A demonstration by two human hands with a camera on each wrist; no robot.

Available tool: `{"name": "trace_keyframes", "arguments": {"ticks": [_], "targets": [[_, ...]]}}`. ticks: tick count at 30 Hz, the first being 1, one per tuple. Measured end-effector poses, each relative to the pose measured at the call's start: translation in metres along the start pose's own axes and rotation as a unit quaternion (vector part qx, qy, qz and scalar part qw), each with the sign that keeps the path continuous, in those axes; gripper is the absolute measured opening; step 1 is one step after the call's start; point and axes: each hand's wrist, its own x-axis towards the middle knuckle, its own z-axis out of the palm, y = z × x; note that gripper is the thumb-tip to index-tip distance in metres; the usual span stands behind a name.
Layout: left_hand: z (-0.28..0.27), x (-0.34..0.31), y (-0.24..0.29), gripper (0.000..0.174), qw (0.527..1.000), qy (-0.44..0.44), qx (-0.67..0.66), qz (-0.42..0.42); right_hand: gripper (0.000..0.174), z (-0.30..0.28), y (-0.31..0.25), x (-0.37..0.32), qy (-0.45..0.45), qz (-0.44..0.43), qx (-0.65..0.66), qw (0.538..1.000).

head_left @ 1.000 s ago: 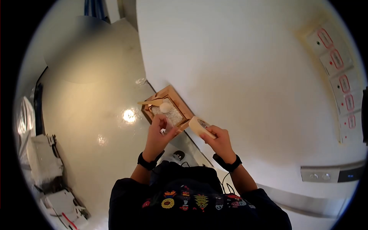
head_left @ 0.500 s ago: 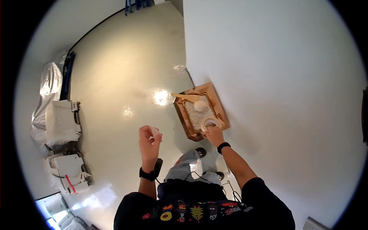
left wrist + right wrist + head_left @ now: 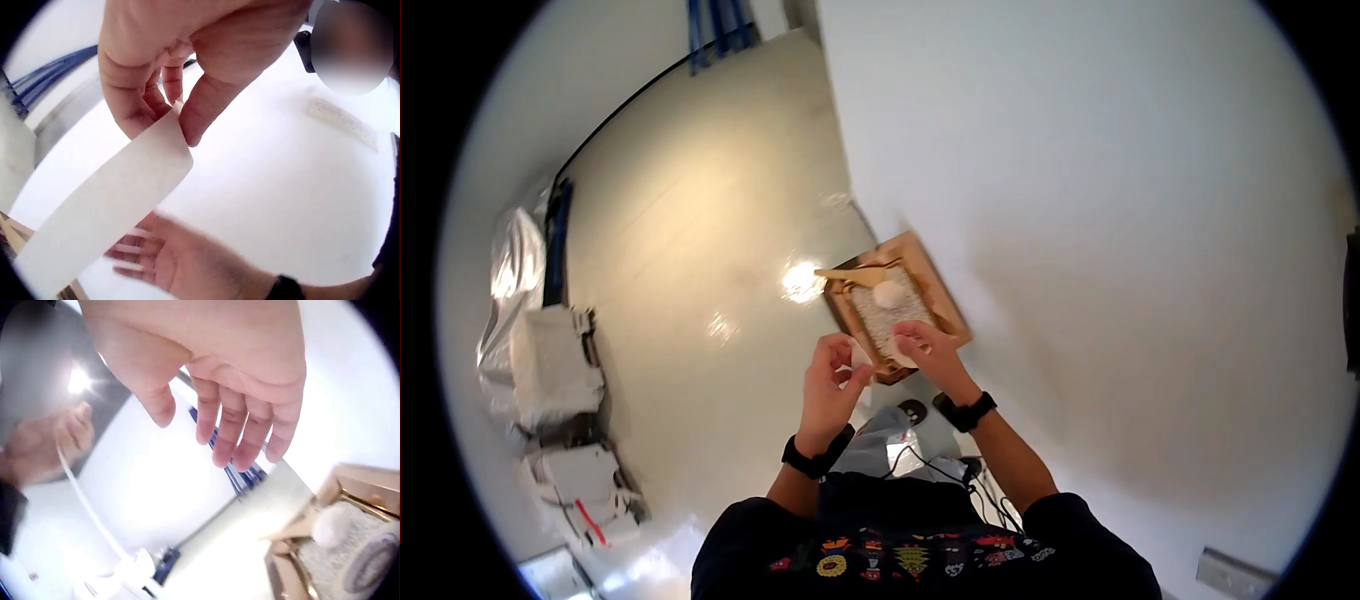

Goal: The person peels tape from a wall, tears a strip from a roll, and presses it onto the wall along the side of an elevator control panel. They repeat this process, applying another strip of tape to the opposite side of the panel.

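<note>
My left hand [image 3: 833,385] pinches one end of a pale strip of tape [image 3: 103,194] between thumb and fingers, and the strip hangs down beside the tray. My right hand [image 3: 219,381] has loosely bent fingers and holds nothing. In the head view it is over the near end of a wooden tray [image 3: 940,290] with a pebbly inside and gold trim. A roll of masking tape [image 3: 372,565] lies in this tray, partly covered by my right hand in the head view. A white ball [image 3: 889,294] and a flat wooden paddle [image 3: 850,275] are at the far end.
A broad white surface [image 3: 1100,250] rises along the right of the tray. Shiny pale floor [image 3: 690,230] stretches to the left, with white equipment [image 3: 555,365] along its far side. Black cables [image 3: 930,460] hang close to my body.
My right hand, holding the tape roll at first, has put it down in the tray and let go. The left hand swung left, then came back near the tray, keeping the tape strip. The view shifted.
</note>
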Motion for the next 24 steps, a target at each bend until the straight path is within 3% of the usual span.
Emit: {"name": "trace_keyframes", "arguments": {"ticks": [3,6,13,14,17,21,24], "targets": [[0.032,0.0,0.021,0.034,0.994,-0.098,0.016,0.033,0.025,-0.028,-0.08,-0.041,0.002,-0.055,0.03,0.998],[0.064,-0.006,0.041,0.031,0.978,-0.186,0.045,0.083,0.015,-0.055,-0.13,-0.086,0.048,-0.097,-0.062,0.992],[0.13,-0.044,0.092,0.026,0.878,-0.397,0.09,0.25,0.008,-0.077,-0.164,-0.201,0.244,-0.187,-0.225,0.925],[0.142,-0.05,0.084,0.032,0.862,-0.433,0.031,0.263,0.008,-0.076,-0.173,-0.222,0.273,-0.186,-0.239,0.913],[0.173,-0.08,0.092,0.056,0.823,-0.527,-0.051,0.206,0.007,-0.072,-0.186,-0.282,0.338,-0.161,-0.293,0.88],[0.216,-0.123,0.116,0.056,0.764,-0.615,-0.102,0.169,0.007,-0.065,-0.201,-0.36,0.416,-0.159,-0.374,0.813],[0.235,-0.153,0.137,0.05,0.713,-0.623,-0.029,0.319,0.009,-0.056,-0.235,-0.407,0.471,-0.196,-0.331,0.794]]}}
